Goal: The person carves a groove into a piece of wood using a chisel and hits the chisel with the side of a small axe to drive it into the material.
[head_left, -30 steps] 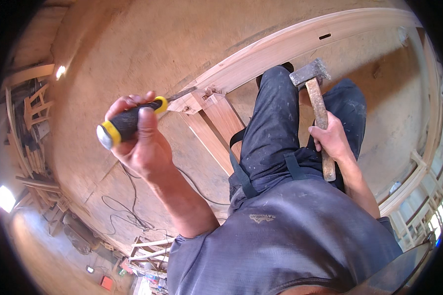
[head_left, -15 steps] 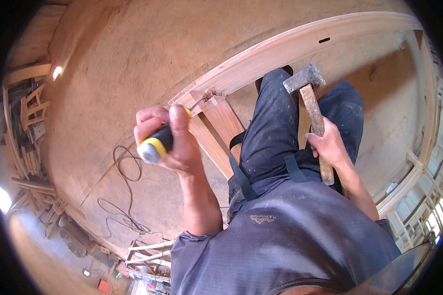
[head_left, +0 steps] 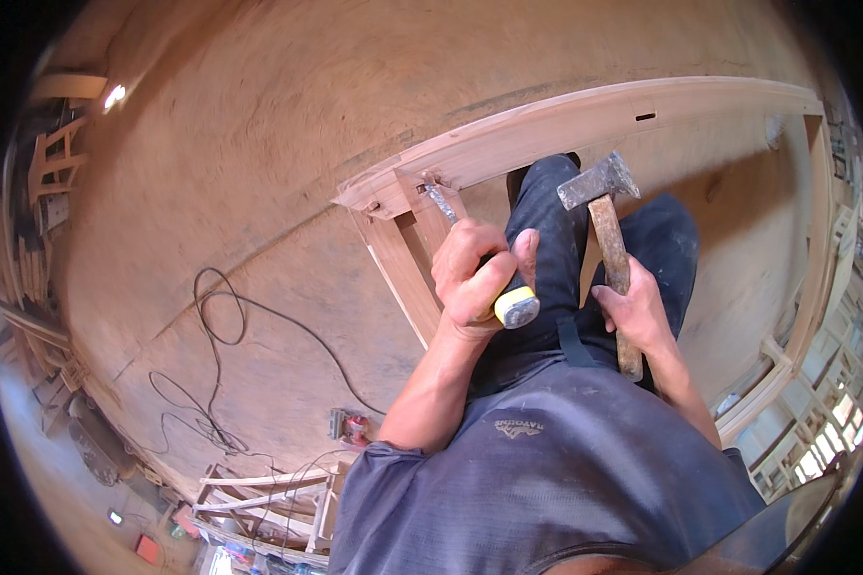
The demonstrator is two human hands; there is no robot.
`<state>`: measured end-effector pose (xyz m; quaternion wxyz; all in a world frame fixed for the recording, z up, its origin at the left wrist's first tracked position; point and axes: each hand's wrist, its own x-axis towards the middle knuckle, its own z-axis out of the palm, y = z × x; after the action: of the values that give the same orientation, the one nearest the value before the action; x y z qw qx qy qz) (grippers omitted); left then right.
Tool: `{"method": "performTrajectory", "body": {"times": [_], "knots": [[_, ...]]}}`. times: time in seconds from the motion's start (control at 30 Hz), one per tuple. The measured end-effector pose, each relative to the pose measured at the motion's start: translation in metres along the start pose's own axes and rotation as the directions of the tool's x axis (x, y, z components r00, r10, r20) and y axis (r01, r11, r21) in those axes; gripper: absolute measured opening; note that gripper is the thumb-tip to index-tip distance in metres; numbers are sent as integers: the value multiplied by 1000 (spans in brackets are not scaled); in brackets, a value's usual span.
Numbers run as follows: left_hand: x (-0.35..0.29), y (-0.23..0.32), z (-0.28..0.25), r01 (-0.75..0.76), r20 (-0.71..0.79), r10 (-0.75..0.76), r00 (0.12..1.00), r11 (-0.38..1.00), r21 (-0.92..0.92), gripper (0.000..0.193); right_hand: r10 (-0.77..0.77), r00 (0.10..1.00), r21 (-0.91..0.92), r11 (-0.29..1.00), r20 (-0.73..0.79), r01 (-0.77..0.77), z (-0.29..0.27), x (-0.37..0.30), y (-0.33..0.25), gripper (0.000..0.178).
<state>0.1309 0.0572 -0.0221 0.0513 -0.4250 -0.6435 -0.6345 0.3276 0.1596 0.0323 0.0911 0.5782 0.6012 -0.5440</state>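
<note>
My left hand [head_left: 474, 273] is wrapped round the black and yellow handle of a chisel [head_left: 440, 203]. The blade slants up and away, its tip at a small mortise in the wooden frame [head_left: 527, 142], near the left corner; whether the tip is inside the hole I cannot tell. Wood chips lie about that spot. In my right hand [head_left: 635, 302] is a hammer [head_left: 611, 233], gripped by its worn wooden handle, with the grey steel head raised over my legs. The hammer and the chisel are well apart.
A dark cable [head_left: 219, 335] lies in loops on the brown floor at the left. Beside my left elbow sits a small red and grey power tool [head_left: 353, 426]. A wooden rack [head_left: 268, 508] stands at the lower left, and timber pieces [head_left: 58, 177] line the left edge.
My left hand has moved right and toward me; the chisel now slants up to the left rather than the right. The hammer stays in my right hand, nearly still. The view has shifted slightly.
</note>
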Motion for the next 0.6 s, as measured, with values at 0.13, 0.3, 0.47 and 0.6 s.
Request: {"method": "performTrajectory", "body": {"times": [0.13, 0.3, 0.47, 0.6], "knots": [[9, -3, 5, 45, -45, -42, 998, 997, 63, 28, -101, 994, -19, 995, -50, 100, 5, -11, -4, 27], [31, -16, 18, 37, -67, -36, 997, 999, 18, 27, -434, 846, 85, 874, -310, 479, 15, -41, 4, 15], [39, -23, 22, 109, -104, -110, 988, 994, -7, 26, -732, 671, -407, 652, -118, 640, 16, -30, -43, 19], [51, -21, 16, 186, -170, -184, 968, 983, -7, 22, -616, 749, -244, 786, -244, 568, 9, -47, -59, 21]]}}
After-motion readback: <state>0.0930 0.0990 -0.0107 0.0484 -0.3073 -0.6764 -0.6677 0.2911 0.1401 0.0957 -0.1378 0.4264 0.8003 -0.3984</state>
